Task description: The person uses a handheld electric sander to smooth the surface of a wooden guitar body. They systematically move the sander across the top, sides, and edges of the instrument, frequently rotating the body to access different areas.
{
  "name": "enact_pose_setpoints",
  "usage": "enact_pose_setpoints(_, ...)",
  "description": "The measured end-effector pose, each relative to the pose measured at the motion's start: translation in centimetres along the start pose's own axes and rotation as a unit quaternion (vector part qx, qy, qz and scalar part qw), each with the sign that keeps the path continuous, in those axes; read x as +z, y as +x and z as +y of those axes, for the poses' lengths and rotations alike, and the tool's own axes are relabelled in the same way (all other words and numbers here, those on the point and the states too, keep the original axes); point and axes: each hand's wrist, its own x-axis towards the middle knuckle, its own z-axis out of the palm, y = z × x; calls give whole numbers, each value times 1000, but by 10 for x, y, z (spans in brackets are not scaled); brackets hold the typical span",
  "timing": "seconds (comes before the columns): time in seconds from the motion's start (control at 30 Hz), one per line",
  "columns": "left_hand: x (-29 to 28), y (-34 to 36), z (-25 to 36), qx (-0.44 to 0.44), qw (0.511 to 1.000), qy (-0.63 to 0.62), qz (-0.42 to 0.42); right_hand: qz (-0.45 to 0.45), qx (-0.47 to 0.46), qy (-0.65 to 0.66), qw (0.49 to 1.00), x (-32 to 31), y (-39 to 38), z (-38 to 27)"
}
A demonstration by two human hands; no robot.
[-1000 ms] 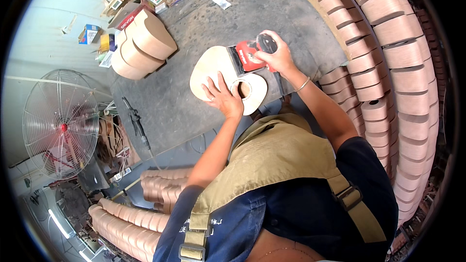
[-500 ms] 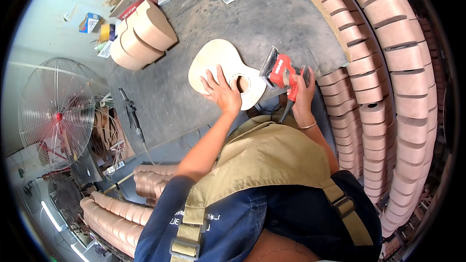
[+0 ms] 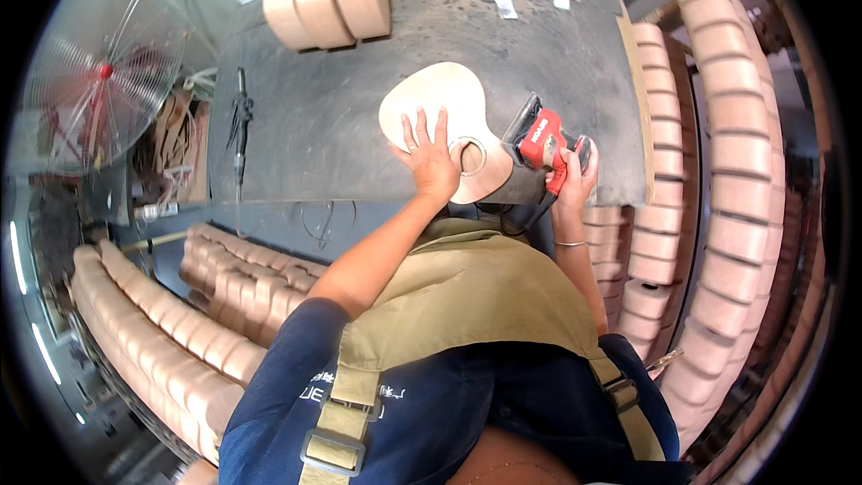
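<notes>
A pale wooden ukulele body (image 3: 440, 85) with a round sound hole lies on the dark worktable, its end near the table's front edge. My left hand (image 3: 431, 162) rests flat on its top beside the sound hole, fingers spread. To the right of the body, my right hand (image 3: 575, 181) is wrapped round the handle of a red and black power sander (image 3: 541, 136). The sander is tilted, its flat pad facing up and left, right beside the body's edge. Its dark cord (image 3: 537, 216) runs down toward my apron.
Several ukulele bodies (image 3: 328, 0) stand at the worktable's (image 3: 305, 108) back left. An air blow gun (image 3: 240, 121) lies on the left. Long rows of bodies (image 3: 736, 126) line the right side; more rows (image 3: 162, 314) lie lower left. A large fan (image 3: 106, 72) stands at far left.
My view has turned, so the table now looks straighter and the fan higher. Both hands keep their places: the left on the body, the right holding the sander beside it.
</notes>
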Motion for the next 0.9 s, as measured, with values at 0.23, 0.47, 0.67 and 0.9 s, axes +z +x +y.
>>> enact_pose_setpoints(0.23, 26, -1, -4, 27, 994, 6, 103, -86, -142, -146, 975, 49, 70, 39)
enact_pose_setpoints(0.47, 58, -10, 8, 3, 988, -79, 134, -129, -99, -139, 977, 99, 153, 22)
enact_pose_setpoints(0.67, 72, 8, 27, -48, 978, -59, 195, -202, -284, -278, 895, 126, 185, 25)
enact_pose_setpoints(0.9, 21, -2, 20, -100, 993, -11, 65, -314, -245, -222, 890, 106, 97, 3)
